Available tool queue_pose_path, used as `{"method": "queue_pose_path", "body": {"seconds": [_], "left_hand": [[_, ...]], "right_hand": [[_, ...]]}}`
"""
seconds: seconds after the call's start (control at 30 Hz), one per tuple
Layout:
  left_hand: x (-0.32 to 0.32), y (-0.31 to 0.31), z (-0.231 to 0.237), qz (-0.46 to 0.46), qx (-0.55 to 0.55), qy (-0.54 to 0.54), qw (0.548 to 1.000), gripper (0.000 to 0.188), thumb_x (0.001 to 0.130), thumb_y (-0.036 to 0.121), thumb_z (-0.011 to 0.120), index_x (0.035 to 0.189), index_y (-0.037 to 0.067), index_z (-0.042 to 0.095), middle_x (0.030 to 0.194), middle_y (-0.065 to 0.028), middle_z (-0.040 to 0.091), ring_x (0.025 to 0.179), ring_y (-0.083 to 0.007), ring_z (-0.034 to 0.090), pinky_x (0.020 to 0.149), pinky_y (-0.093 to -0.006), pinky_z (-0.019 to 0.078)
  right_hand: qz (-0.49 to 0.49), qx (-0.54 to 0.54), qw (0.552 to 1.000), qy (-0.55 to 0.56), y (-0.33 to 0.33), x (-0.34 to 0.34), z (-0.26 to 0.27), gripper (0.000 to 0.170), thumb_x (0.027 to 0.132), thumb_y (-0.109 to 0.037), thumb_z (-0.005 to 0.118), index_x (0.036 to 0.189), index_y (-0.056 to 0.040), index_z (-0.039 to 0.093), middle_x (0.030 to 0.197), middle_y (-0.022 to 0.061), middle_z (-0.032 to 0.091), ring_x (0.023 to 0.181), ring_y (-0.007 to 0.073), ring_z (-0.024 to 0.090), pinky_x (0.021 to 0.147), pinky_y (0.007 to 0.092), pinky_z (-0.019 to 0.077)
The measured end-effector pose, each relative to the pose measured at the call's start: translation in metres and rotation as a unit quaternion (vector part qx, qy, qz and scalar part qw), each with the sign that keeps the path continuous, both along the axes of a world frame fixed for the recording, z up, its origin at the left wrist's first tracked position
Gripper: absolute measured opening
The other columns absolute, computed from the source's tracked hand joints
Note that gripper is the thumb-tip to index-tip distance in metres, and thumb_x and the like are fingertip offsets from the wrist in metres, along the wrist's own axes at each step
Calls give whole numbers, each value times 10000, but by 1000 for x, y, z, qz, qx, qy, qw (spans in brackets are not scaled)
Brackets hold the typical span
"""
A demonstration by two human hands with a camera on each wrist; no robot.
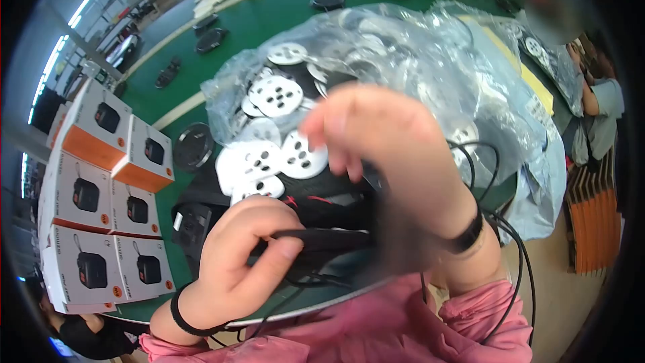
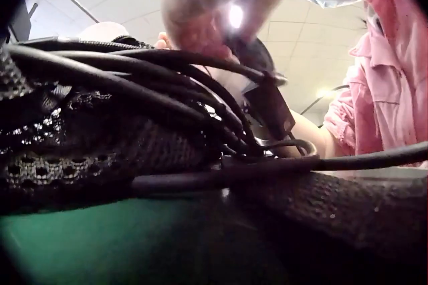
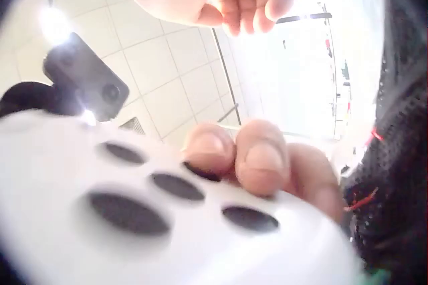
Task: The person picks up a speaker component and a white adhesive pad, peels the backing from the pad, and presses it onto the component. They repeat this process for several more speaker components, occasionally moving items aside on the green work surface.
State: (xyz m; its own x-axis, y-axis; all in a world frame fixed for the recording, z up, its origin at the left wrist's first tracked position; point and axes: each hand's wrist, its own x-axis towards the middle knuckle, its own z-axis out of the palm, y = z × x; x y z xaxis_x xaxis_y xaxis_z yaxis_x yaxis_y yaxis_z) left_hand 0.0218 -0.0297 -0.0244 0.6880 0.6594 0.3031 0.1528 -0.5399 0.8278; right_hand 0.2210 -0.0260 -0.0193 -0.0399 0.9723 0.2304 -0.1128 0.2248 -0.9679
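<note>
The left hand (image 1: 245,249) pinches the edge of a black fabric strip (image 1: 329,238) between thumb and fingers, in front of a pile of white perforated discs (image 1: 275,96). In the left wrist view, black mesh fabric (image 2: 114,148) lies against several black cables (image 2: 120,81). The right hand (image 1: 379,124), blurred in the head view, is raised over the discs with its fingers loosely bent and nothing visible in them. A white disc with dark oval holes (image 3: 200,245) fills the lower right wrist view, with fingertips (image 3: 261,168) at its far edge.
White-and-orange speaker boxes (image 1: 84,191) stand stacked at the left. A large clear plastic bag (image 1: 403,67) covers discs across the middle. Black round parts (image 1: 193,146) lie on the green table (image 1: 262,23). Black cables (image 1: 517,249) hang near the right arm. Another person (image 1: 598,101) is at the far right.
</note>
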Motion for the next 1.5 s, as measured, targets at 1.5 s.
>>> {"method": "queue_pose_path", "body": {"seconds": [1.5], "left_hand": [[-14, 19, -6, -7, -185, -215, 959, 110, 890, 64, 384, 974, 16, 438, 926, -109, 469, 807, -194, 504, 737, -309, 423]], "right_hand": [[82, 154, 978, -117, -18, -21, -2, 128, 663, -23, 636, 782, -24, 589, 695, 32, 570, 577, 111, 554, 493, 202, 430]]}}
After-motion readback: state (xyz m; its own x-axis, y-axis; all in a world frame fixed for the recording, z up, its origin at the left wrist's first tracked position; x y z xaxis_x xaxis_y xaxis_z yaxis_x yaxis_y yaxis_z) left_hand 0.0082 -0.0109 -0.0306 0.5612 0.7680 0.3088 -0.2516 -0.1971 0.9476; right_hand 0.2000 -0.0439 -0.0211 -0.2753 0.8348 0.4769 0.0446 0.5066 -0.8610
